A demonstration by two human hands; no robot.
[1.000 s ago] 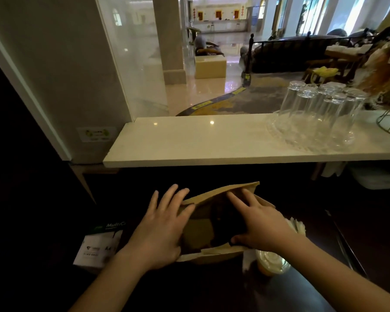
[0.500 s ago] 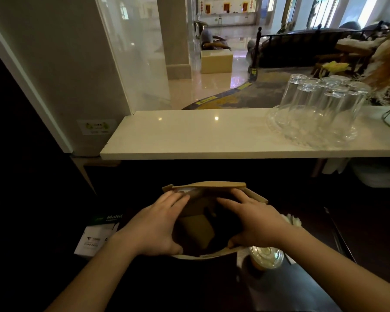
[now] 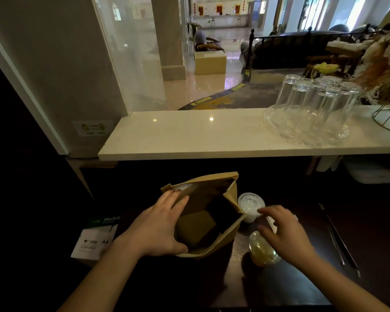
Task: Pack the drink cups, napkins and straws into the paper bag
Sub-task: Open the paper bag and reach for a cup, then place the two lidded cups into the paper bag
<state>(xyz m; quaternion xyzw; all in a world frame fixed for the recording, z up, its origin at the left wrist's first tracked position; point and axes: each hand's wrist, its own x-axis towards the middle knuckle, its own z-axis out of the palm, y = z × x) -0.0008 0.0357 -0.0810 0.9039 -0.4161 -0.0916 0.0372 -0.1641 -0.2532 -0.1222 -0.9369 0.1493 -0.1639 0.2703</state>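
My left hand fingers clasp the creased brown paper bag's open rim. My right hand fingers hover loose, unclenched, over two round clear-lidded drink cups just beneath them on the dark desk.

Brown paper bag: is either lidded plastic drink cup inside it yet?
No. Both cups stand outside the open brown paper bag, to its right: the pale lidded cup and the amber drink cup.
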